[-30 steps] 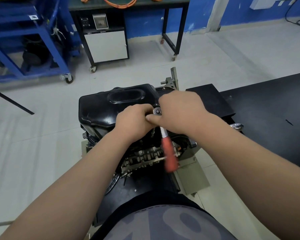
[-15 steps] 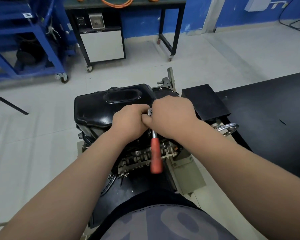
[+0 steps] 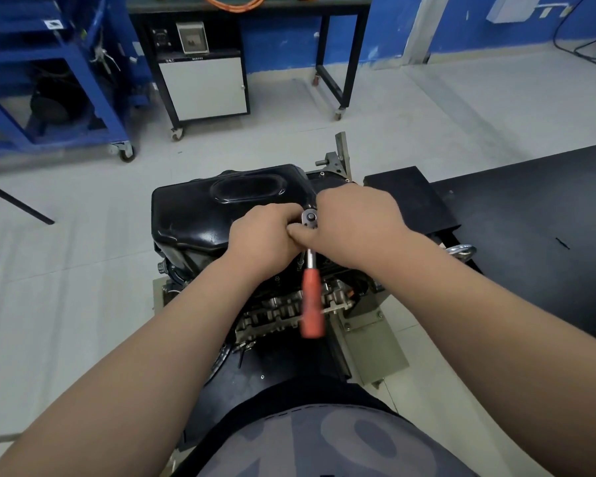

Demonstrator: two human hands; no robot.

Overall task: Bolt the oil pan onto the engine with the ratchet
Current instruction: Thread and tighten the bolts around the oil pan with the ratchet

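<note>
— What is lying under the hands?

— A glossy black pressed-metal oil pan (image 3: 221, 215), rounded at the corners and bulging into an oval on top, is sitting on the engine (image 3: 283, 306). The engine's rough grey cast parts are showing below it.

— And the tool?

— A ratchet (image 3: 311, 270) with a round chrome head, a thin steel neck and an orange-red handle is standing at the pan's near right edge. Its head is poking up between the two hands, and its handle is hanging towards the person, blurring at the end.

— How is the grip looking?

— The right hand (image 3: 355, 225) is arching over the pan's rim beside the head, its thumb pressing across the neck just under it. Its fingers are hiding behind the knuckles. The left hand (image 3: 265, 239) is curling tight against the head's left side, but whatever its grip is closing on is hiding inside the fist, so one cannot tell.

— Anything cut off?

— The spot where the tool is meeting the pan is hiding beneath the hands. The matte black desk (image 3: 530, 218) is running out of view at the right, and the engine's near end is disappearing behind the person's dark shirt (image 3: 324, 442).
</note>
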